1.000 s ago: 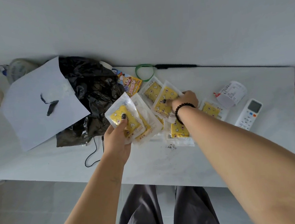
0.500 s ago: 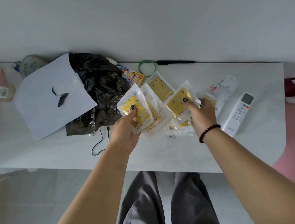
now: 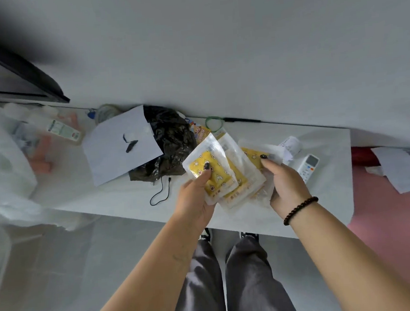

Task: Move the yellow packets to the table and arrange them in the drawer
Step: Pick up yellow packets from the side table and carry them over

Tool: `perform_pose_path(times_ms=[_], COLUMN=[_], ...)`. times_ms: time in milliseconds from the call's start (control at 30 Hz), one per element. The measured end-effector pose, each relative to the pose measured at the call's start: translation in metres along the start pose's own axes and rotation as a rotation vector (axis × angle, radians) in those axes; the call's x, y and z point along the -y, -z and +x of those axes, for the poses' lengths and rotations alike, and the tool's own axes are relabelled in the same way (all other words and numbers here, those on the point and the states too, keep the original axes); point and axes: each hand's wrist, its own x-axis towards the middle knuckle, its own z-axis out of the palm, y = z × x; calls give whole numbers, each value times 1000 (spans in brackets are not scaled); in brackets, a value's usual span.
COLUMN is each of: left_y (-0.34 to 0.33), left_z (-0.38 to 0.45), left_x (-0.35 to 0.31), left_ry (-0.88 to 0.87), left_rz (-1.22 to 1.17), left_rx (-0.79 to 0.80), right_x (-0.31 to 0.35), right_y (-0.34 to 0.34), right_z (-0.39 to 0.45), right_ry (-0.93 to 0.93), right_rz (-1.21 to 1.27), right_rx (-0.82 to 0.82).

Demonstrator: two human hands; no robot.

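Observation:
My left hand [image 3: 195, 196] grips a fanned stack of yellow packets [image 3: 215, 171] in clear wrappers, thumb pressed on the top one, above the white table [image 3: 119, 199]. My right hand [image 3: 285, 186], with a dark bead bracelet on its wrist, holds another yellow packet [image 3: 255, 157] against the right side of that stack, thumb on top. One more packet edge [image 3: 219, 132] peeks out behind the stack. No drawer shows in this view.
On the table lie a black plastic bag [image 3: 170, 138], a white sheet of paper [image 3: 122, 147], a black cable [image 3: 161, 193], a colourful snack pack [image 3: 201, 132], a green ring [image 3: 215, 122], a crumpled receipt [image 3: 291, 144] and a white remote [image 3: 306, 167]. Bottles [image 3: 62, 129] stand far left.
My right hand picked a packet off the table and brought it to the stack in my left hand. Both hands drew nearer to me and the view pulled back.

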Motion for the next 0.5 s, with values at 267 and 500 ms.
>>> perform_pose_path(times_ms=[267,500], left_y=[-17,-15], left_z=[-83,-152], left_x=[14,27], left_ry=[-110,-271], left_rz=[62,-51], left_rx=[-78,-218], right_x=[34,34], right_y=[0,-27], right_z=[-69,-123], right_ry=[-14,16], right_rz=[-259,-471], right_rx=[278,344])
